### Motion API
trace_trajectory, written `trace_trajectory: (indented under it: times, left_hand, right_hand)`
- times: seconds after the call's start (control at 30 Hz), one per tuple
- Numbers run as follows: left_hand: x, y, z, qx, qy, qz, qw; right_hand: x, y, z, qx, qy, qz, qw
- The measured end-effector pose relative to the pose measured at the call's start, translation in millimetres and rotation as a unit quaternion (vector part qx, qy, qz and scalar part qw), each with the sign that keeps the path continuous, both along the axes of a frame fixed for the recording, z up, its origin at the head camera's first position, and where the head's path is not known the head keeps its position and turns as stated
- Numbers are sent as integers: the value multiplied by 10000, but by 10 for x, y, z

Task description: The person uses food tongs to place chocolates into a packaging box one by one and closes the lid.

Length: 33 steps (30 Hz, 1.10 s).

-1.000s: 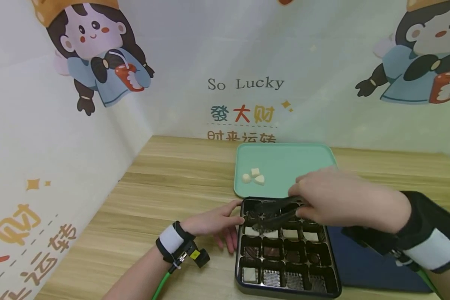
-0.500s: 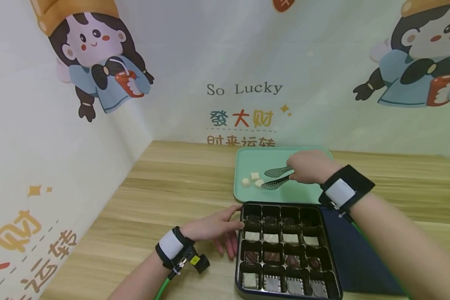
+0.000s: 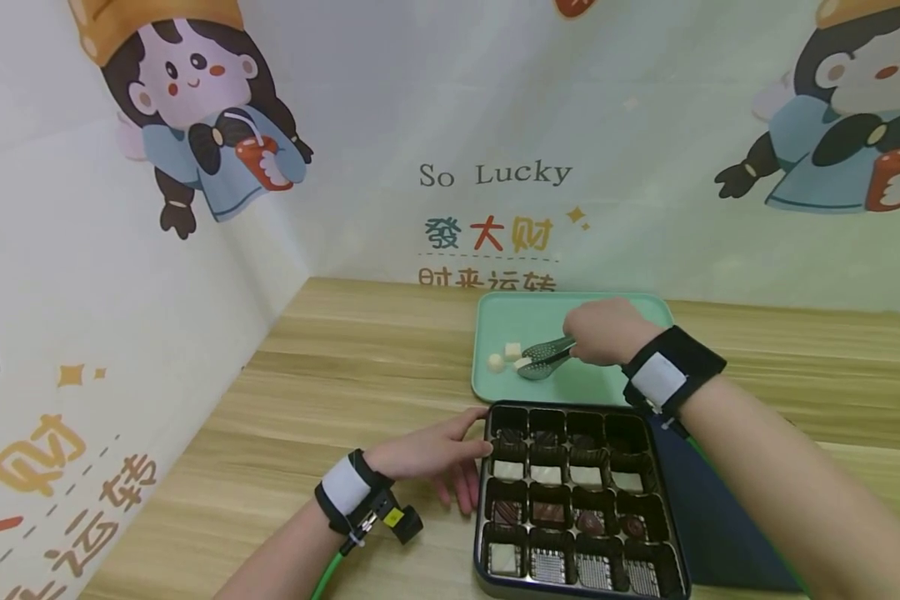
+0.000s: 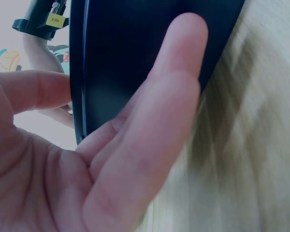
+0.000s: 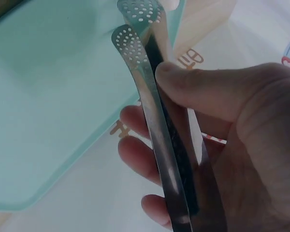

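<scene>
My right hand [image 3: 607, 332] holds metal tongs [image 3: 543, 360] with perforated tips, low over the mint-green tray [image 3: 588, 385]. The right wrist view shows thumb and fingers wrapped round the tongs [image 5: 157, 125]. At the tips lies a whitish wedge-shaped chocolate [image 3: 523, 363], partly covered by them. Beside it on the tray are a white square chocolate [image 3: 513, 351] and a round one [image 3: 495, 363]. My left hand [image 3: 429, 454] rests against the left side of a black chocolate box [image 3: 482, 525]. In the left wrist view its thumb touches the rim, its fingers extended along the outer wall [image 4: 121, 53].
The box's compartments hold dark chocolates [image 3: 546, 512] and white chocolates [image 3: 585, 475]; several front compartments show bare ridged bottoms. A flat dark blue panel [image 3: 712, 517] lies right of the box, partly under my right arm. A printed cloth [image 3: 360, 167] hangs behind the wooden table [image 3: 360, 350].
My right hand has moved from above the box to the tray. The tongs' tips spread, then drew together around the wedge-shaped chocolate. My left hand stays at the box.
</scene>
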<state>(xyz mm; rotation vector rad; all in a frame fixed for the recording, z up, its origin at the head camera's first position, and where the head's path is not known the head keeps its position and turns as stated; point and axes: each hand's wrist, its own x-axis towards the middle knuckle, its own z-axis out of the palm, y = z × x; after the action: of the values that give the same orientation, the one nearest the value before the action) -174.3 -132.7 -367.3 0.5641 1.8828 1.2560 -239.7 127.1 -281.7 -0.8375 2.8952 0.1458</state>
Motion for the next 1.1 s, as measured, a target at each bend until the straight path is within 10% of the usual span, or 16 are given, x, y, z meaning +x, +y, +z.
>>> trace_trajectory:
  times: [0.3, 0.73, 1.1]
  left_hand:
    - [28, 1, -53, 54, -62, 10, 10000]
    - [-46, 5, -20, -4, 8, 40, 10000]
    - [-26, 11, -11, -29, -6, -31, 10000]
  right_hand:
    - [198, 187, 68, -201, 384, 314, 9986]
    - [1154, 563, 343, -598, 2029, 1645, 9634]
    - [1593, 306, 236, 184, 960, 2278, 9688]
